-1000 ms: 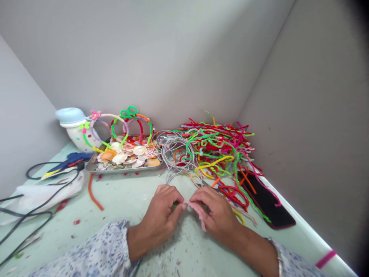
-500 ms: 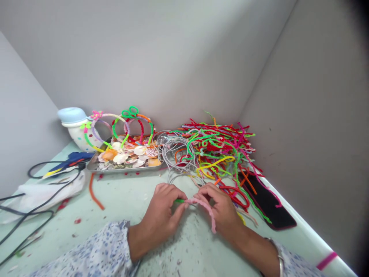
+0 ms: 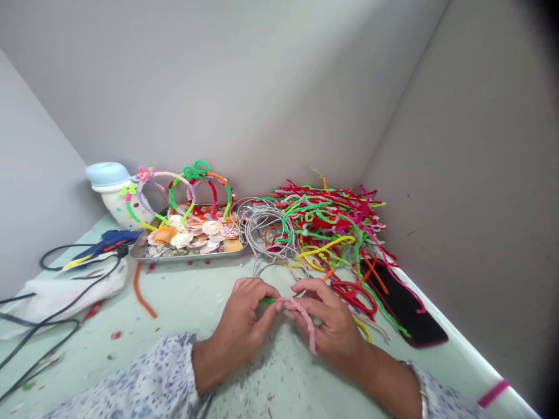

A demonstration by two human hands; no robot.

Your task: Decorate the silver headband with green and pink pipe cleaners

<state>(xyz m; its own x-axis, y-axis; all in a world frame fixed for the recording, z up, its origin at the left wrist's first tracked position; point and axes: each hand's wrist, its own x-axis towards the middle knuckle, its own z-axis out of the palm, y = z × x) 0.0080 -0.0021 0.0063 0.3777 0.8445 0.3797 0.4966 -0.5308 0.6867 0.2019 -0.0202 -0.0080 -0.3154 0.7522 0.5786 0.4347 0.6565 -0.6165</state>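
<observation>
My left hand pinches a thin piece wrapped in green pipe cleaner, thumb and index finger closed at the spot where green meets pink. From that spot a pink pipe cleaner curves down to the right, its end loose in front of my right palm. My right hand is closed on the pink part near the join, thumb beneath; its index finger is bent and raised. The fingers of both hands nearly meet. What lies inside the wrapping is mostly hidden by my fingers.
Behind my hands lie a coil of grey wire and a heap of coloured pipe cleaners. A metal tray holds shells, with decorated hoops above. Pliers, black cables and a white bottle are at left; a black pad at right.
My right hand has shifted, its index finger lifting. The loose pink end has swung left and downward. My left hand keeps its pinch and has barely moved.
</observation>
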